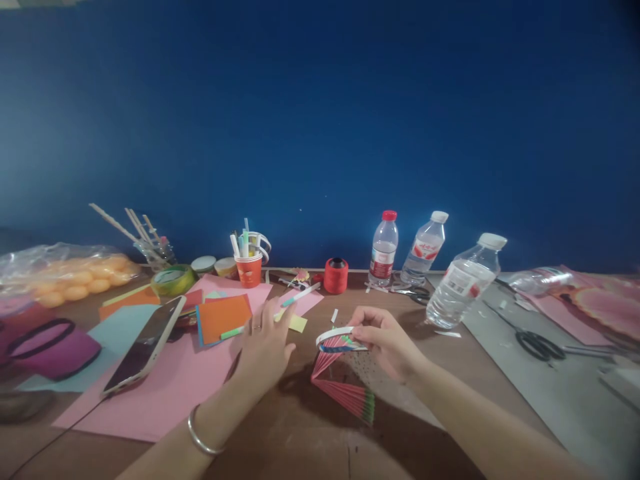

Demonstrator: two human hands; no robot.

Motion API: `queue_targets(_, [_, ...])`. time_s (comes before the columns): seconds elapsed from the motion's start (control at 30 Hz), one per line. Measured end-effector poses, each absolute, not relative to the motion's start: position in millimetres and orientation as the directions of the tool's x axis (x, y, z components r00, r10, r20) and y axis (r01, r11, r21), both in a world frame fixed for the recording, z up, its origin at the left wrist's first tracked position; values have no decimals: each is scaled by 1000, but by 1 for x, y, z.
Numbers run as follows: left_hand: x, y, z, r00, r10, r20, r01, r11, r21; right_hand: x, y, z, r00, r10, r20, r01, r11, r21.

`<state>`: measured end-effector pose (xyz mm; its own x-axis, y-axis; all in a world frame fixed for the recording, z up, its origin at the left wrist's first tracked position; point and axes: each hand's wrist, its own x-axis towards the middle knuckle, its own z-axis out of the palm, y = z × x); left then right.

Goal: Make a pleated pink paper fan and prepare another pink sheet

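A loop of white strip (334,333) is held in the right hand (383,341), whose fingers are clamped on its near side. Below it, a pleated pink paper fan (345,393) with green ends is laid on the desk (300,443); its upper part is partly hidden by the loop and hand.

From the fan, the left hand (265,343) is seen at ten o'clock, near a white marker (305,292); whether its fingers are closed on the marker cannot be told. Beyond it, orange paper (225,320) is placed, and at nine o'clock a phone (145,347) is propped or laid over pink paper (180,387). Between ten and eleven, a red cup (249,272) is filled with pens and strips. At twelve o'clock a red spool (336,276) is stood. Toward one o'clock a red-capped bottle (383,253) is seen, with a white-capped bottle (424,250) beside it; at two, a larger bottle (463,287) is seen tilted in the view. At three, black-handled scissors (540,347) are laid on a grey sheet (505,360).

Red and white labels are borne by the bottles; red characters are shown on the middle one, but the writing is too blurred to be read.
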<state>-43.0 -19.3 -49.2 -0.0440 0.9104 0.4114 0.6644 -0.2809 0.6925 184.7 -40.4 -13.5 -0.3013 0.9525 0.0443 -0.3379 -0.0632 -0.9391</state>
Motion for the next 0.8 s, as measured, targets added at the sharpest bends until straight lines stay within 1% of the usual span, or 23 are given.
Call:
queue_targets(0.03, [-48, -17, -42, 26, 905, 425, 668, -332, 666, 185, -40, -14, -301, 953, 43, -341, -65, -938])
queue_targets(0.07, [-53, -15, -35, 79, 909, 410, 653, -358, 668, 185, -40, -14, -301, 953, 43, -342, -66, -937])
queue_targets(0.13, [-59, -13, -19, 86, 933, 349, 606, -327, 725, 185, -40, -14, -302, 952, 45, -345, -65, -936])
queue_targets(0.2, [-57, -17, -7, 85, 944, 320, 583, -307, 752, 183, -40, -15, -297, 954, 48, -352, -62, -934])
queue_targets(0.27, [-46, -24, 0, 148, 937, 316, 533, -344, 773, 181, -40, -15, -287, 957, 45, -363, -65, -930])
queue_targets(0.37, [-23, -37, 4, 214, 920, 329, 399, -390, 830, 179, -41, -15, -291, 956, 38, -393, -83, -916])
queue_targets(0.43, [-12, -41, 6, 224, 936, 271, 336, -336, 880, 179, -42, -14, -316, 948, 45, -435, -102, -895])
queue_targets(0.5, [-7, -43, 9, 272, 951, 148, 249, -218, 944, 181, -42, -12, -347, 936, 63, -481, -120, -868])
queue_targets(0.57, [-7, -45, 13, 380, 925, 19, 127, -73, 989, 183, -42, -12, -382, 920, 89, -512, -130, -849])
queue_targets(0.63, [-7, -48, 17, 498, 866, -43, 22, 37, 999, 185, -43, -12, -419, 900, 123, -531, -133, -837])
queue_targets(0.7, [-8, -50, 20, 555, 830, -44, -21, 67, 998, 187, -43, -11, -451, 879, 157, -547, -133, -827])
queue_targets(0.73, [-10, -50, 21, 564, 825, -39, -10, 54, 999, 187, -43, -11, -457, 872, 176, -561, -129, -817])
queue_targets(0.8, [-14, -46, 21, 525, 850, -29, 87, -19, 996, 189, -43, -9, -447, 868, 218, -599, -109, -793])
